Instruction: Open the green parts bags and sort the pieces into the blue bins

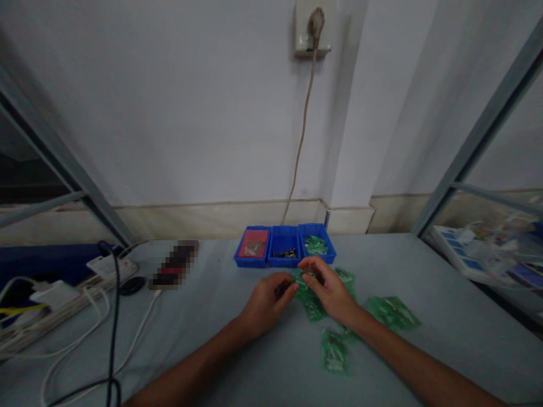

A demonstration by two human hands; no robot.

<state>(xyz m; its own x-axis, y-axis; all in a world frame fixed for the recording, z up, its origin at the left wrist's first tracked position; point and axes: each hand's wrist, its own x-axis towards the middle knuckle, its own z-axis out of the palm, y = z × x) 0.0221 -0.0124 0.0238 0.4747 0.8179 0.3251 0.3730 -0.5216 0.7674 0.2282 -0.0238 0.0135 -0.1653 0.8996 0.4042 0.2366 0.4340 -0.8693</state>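
Note:
My left hand [268, 302] and my right hand [328, 289] meet over the grey table [445, 316], just in front of three blue bins. The left fingers are curled around a small dark part. The right hand pinches a small green plastic bag [306, 289] at its top edge. Several more green bags [392, 312] lie under and to the right of my right wrist, and one bag [335, 351] lies nearer to me.
Three blue bins stand side by side: the left bin [253, 246] holds a red packet, the middle bin [284, 246] dark small parts, the right bin [316, 243] green bags. A power strip [111, 264] with cables lies at the left. A cord hangs from a wall socket [313, 29].

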